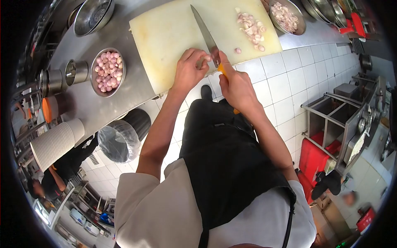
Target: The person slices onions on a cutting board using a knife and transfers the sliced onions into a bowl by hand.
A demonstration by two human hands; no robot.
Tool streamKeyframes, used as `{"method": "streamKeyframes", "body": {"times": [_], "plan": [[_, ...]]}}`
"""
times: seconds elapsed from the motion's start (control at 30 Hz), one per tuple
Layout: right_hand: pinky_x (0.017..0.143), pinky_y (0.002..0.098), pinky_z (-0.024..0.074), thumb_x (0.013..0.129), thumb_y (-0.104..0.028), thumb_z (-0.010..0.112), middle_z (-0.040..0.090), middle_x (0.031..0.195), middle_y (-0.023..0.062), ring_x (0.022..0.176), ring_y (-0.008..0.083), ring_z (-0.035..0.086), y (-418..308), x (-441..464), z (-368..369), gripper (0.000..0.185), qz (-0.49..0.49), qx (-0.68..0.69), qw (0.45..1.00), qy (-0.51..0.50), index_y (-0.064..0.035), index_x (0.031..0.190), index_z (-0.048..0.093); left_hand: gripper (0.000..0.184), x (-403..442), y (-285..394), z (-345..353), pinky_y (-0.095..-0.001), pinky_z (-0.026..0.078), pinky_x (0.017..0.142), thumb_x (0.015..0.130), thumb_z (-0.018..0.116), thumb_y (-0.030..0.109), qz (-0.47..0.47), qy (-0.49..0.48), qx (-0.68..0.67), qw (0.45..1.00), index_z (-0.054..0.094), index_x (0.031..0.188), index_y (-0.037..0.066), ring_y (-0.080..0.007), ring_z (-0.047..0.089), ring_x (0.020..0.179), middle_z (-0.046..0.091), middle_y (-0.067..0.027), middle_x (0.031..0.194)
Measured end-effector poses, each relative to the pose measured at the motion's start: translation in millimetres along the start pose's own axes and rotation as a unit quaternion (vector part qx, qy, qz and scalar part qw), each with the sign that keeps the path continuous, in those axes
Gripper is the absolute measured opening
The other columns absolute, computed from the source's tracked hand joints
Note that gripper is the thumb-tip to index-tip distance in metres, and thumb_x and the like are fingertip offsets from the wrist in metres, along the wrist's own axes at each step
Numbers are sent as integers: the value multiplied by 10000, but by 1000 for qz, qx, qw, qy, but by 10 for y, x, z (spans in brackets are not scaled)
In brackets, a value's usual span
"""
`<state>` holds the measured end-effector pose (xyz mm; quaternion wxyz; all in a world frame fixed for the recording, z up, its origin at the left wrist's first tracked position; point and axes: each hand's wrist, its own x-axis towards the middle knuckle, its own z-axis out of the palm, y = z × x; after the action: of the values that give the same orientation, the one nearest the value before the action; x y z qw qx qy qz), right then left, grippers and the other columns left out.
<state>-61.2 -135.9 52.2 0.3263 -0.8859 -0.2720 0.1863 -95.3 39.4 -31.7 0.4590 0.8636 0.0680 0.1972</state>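
Note:
My right hand [237, 89] is closed round the yellow-orange handle of a kitchen knife [202, 29]. The blade points away from me over the white cutting board [161, 45]. Just left of the blade's heel, my left hand [192, 68] is held in a pinch near the board's front edge. A small pale pink bit shows at its fingertips, too small to name surely. Cut shallots [251, 29] lie in a loose heap on the board's right side. One small shallot piece [237, 50] sits apart, closer to the knife.
A steel bowl of peeled whole shallots [108, 72] stands left of the board; another bowl of cut shallots [284, 18] is at its right. Stacked cups [58, 142] stand at the counter's left end. Below is a lined bin [118, 140]. Another person [58, 182] is at lower left.

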Motion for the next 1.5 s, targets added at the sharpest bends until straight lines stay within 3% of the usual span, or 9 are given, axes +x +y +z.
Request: {"method": "streamKeyframes", "body": {"times": [0.37, 0.47, 0.67, 1.17, 1.27, 1.37, 1.5], "plan": [[652, 545, 526, 909, -47, 601, 641, 652, 267, 629, 462, 647, 26, -8, 30, 665, -12, 22, 1000, 16, 36, 1520, 353, 270, -27, 15, -22, -302, 564, 609, 781, 693, -76, -6, -27, 2, 1000, 675, 1006, 72, -176, 647, 757, 670, -46, 994], [654, 547, 524, 907, -48, 606, 641, 651, 267, 634, 465, 648, 19, -5, 46, 669, -11, 19, 1000, 18, 32, 1522, 354, 276, -16, -24, -3, -305, 560, 599, 776, 690, -78, 53, -7, 23, 998, 673, 1003, 79, -186, 654, 775, 675, -45, 1001], [650, 555, 519, 902, -45, 612, 636, 648, 272, 624, 473, 641, -3, -16, 22, 682, -9, 20, 1000, 17, 28, 1526, 348, 266, -10, -36, 16, -313, 549, 576, 777, 684, -73, 83, 1, 43, 996, 674, 990, 86, -209, 668, 810, 680, -44, 1000], [629, 534, 513, 888, -18, 602, 629, 652, 273, 617, 454, 638, 55, -49, 122, 682, -26, 34, 999, 31, 60, 1515, 345, 265, -16, -29, 22, -299, 546, 557, 780, 694, -58, 65, 5, 48, 997, 672, 996, 93, -177, 679, 817, 671, -29, 962], [615, 521, 513, 888, -20, 605, 628, 650, 264, 608, 441, 637, 154, 44, 405, 680, -36, 22, 997, 68, 50, 1517, 355, 245, -10, 14, 16, -403, 556, 754, 754, 666, -53, 43, -2, 16, 999, 656, 964, 74, -285, 641, 885, 667, -48, 952], [623, 522, 518, 888, -23, 607, 631, 665, 277, 625, 443, 644, 136, 82, 381, 675, -24, 15, 998, 62, 41, 1515, 365, 274, -12, -46, 21, -308, 556, 568, 778, 696, -59, 55, 2, 35, 998, 672, 1004, 94, -178, 682, 814, 674, -35, 966], [637, 535, 525, 889, -27, 606, 635, 661, 278, 634, 456, 649, 34, 56, 89, 669, -17, 34, 998, 42, 38, 1511, 371, 274, -32, -56, 20, -311, 557, 575, 770, 698, -63, 58, 6, 38, 998, 674, 993, 93, -177, 672, 788, 672, -36, 955]]}}
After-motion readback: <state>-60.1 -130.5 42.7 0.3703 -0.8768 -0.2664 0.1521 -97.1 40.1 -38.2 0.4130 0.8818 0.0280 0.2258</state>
